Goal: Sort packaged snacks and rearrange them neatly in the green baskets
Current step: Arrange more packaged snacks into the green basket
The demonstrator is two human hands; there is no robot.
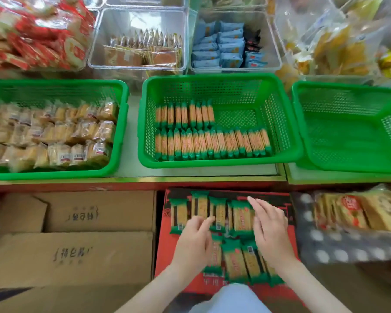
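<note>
While two rows of green-ended, orange biscuit packets [203, 134] stand on edge in the perforated green plastic middle basket [219, 162], more of the same packets [233, 238] lie loose on a red cardboard box [289, 231] below the shelf. The left hand [193, 239] and right hand [270, 231] hover over these loose packets, fingers loosely spread, gripping nothing. The right green basket [348, 154] sits beside it.

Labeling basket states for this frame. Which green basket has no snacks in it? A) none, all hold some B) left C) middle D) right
D: the right green basket shows only bare mesh floor, while the left green basket is packed with pale wrapped snacks and the middle green basket holds two rows of green-ended cracker packs.
</note>
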